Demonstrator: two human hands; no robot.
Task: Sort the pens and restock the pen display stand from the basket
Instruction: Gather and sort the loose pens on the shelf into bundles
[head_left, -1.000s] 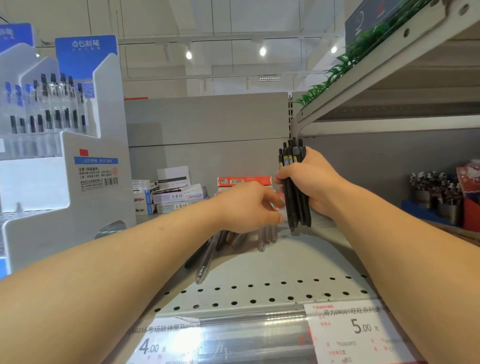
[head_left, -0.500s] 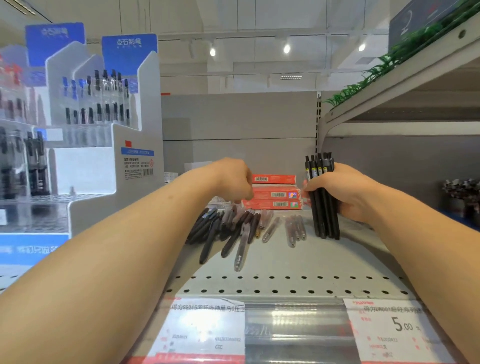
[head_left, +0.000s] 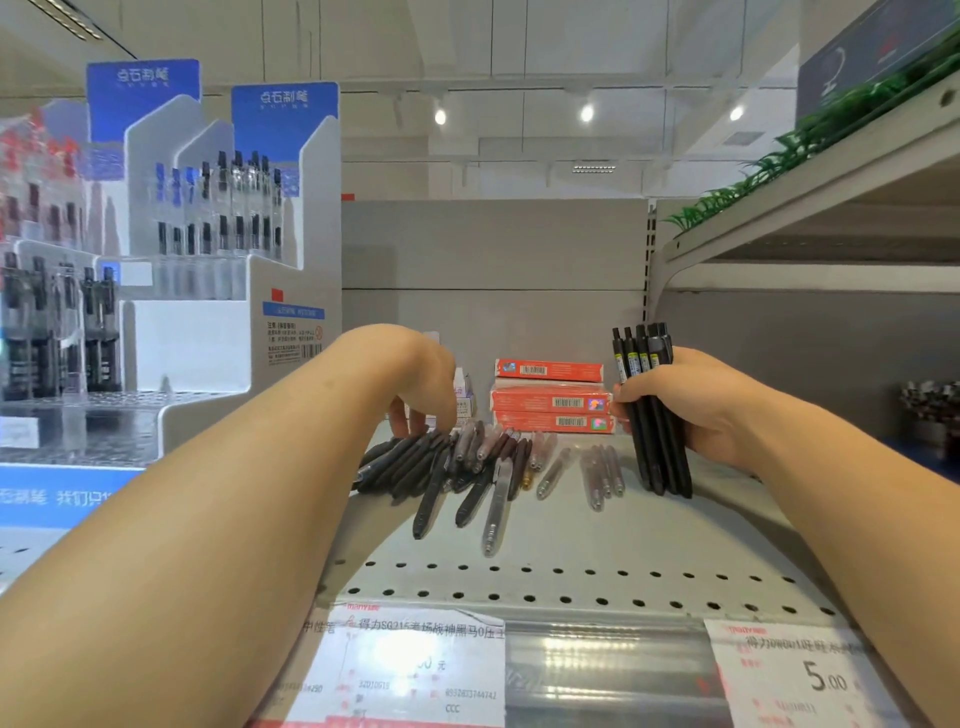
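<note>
Several loose pens (head_left: 457, 467), black and clear, lie spread across the grey perforated shelf (head_left: 571, 577). My left hand (head_left: 421, 384) reaches down over the far left end of that pile, and its fingertips touch the black pens there. My right hand (head_left: 691, 405) grips a bundle of black pens (head_left: 657, 415) held upright, their tips resting on the shelf. A few clear pens (head_left: 602, 470) lie just left of the bundle. The white and blue pen display stand (head_left: 218, 291) stands at the left, with pens in its tiers. No basket is in view.
Three red boxes (head_left: 550, 400) are stacked at the back of the shelf behind the pens. Price labels (head_left: 800, 675) run along the shelf's front edge. An upper shelf with green plastic grass (head_left: 779, 156) overhangs at the right. Pen cups (head_left: 930, 410) sit far right.
My left hand has left the bundle, moved left and come down onto the loose black pens. The camera has turned left, bringing more of the display stand into view.
</note>
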